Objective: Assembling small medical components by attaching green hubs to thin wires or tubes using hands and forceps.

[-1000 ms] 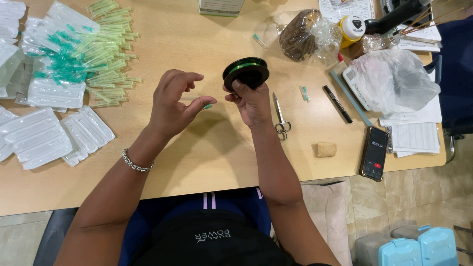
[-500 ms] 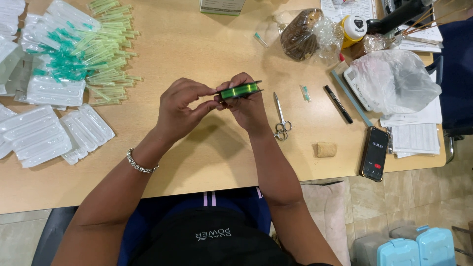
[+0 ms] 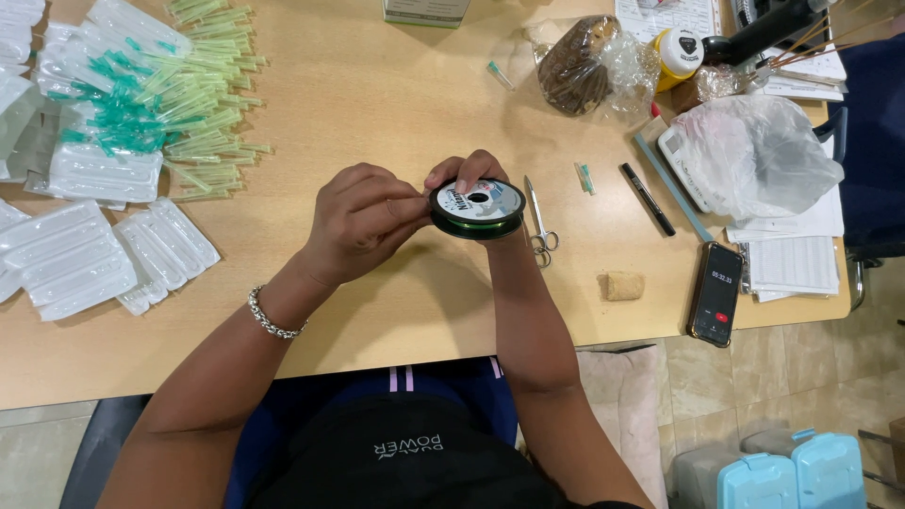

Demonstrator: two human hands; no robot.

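My right hand (image 3: 465, 172) holds a round black spool of green thread (image 3: 477, 208) flat, label side up, above the middle of the wooden table (image 3: 377, 85). My left hand (image 3: 363, 221) has its fingers curled, with thumb and fingertips pinched at the spool's left rim. Whether a strand runs between those fingers is too fine to tell. A silver bracelet (image 3: 270, 319) circles my left wrist.
Small scissors (image 3: 538, 226) lie just right of the spool, then a black pen (image 3: 647, 198), a cork piece (image 3: 622, 286) and a phone (image 3: 716, 293). Green capped needles (image 3: 203, 104) and clear blister packs (image 3: 85, 250) fill the left. Plastic bags (image 3: 754, 151) and papers sit at the right.
The spool has turned from edge-on to lying flat with its label up. My left hand has closed in from spread fingers to a pinch at the spool's rim.
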